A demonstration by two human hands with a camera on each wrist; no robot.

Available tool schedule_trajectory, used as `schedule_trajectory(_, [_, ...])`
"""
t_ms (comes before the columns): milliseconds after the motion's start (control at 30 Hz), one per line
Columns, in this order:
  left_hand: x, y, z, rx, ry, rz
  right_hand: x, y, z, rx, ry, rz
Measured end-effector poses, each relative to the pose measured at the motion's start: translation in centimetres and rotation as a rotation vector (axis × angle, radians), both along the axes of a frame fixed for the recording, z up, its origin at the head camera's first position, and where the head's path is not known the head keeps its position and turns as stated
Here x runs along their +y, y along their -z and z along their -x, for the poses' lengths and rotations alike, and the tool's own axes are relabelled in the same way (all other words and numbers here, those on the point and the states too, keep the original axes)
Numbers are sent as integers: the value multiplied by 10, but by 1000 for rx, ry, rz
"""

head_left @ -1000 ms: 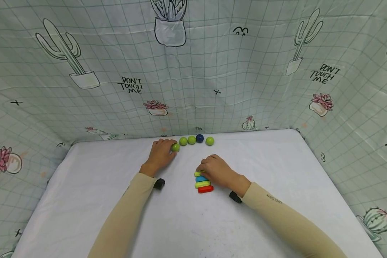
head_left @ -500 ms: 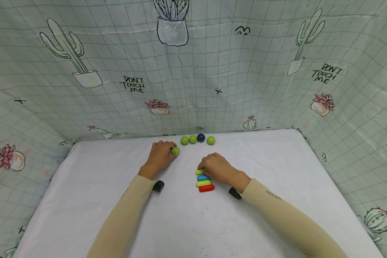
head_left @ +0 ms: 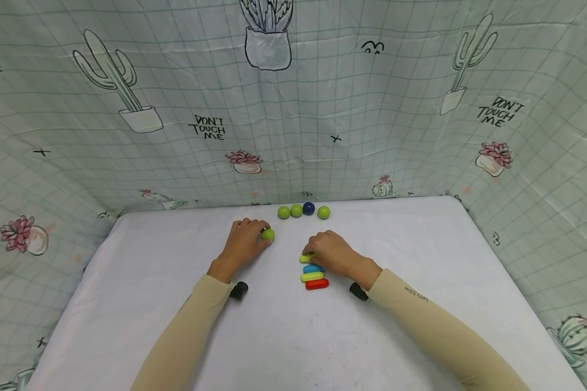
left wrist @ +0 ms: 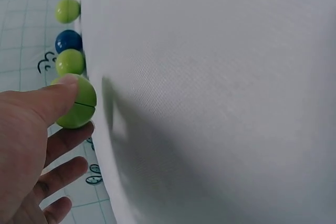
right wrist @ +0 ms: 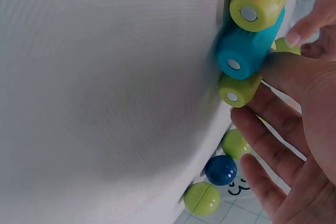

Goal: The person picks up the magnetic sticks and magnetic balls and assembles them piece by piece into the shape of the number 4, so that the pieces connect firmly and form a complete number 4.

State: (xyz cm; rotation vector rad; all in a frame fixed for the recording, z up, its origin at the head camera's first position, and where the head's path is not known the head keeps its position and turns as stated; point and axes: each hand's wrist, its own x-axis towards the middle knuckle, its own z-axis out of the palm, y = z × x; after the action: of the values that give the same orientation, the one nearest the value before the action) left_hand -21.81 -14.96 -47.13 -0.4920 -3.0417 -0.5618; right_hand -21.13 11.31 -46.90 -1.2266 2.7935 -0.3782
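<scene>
My left hand [head_left: 243,243] pinches a green ball [left wrist: 79,113] between thumb and finger, its other fingers loosely spread in the left wrist view. A thin dark seam runs round that ball. On the right, my right hand [head_left: 333,252] pinches a short yellow-green rod [right wrist: 239,92] with a pale disc in its end. Below it in the head view lie a blue rod [head_left: 313,269], a yellow-green rod [head_left: 312,277] and a red rod [head_left: 317,284], side by side. My right fingers partly hide the held rod and the blue one.
Along the white table's [head_left: 396,228] back edge stand a green ball [head_left: 283,212], another green ball [head_left: 297,210], a dark blue ball [head_left: 308,208] and, slightly apart, a green ball [head_left: 324,212]. A patterned cloth [head_left: 303,98] hangs behind and beside the table.
My left hand has drawn the green ball away from the back row, toward me. Its rod in hand, my right hand has shifted slightly away from the blue rod, widening the gap.
</scene>
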Motion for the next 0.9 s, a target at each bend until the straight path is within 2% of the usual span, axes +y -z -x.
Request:
schedule_trajectory(167, [-1,-2,-11,37,26,-14,2,-1,-3,53,1,28])
schedule_trajectory(567, [-4,-2,-41,70,57,-18,-9,-5,-7,134,-17,74])
schedule_trajectory(900, [-4,4,-55,94,99,-39,-22,-4,-11,136,-51,106])
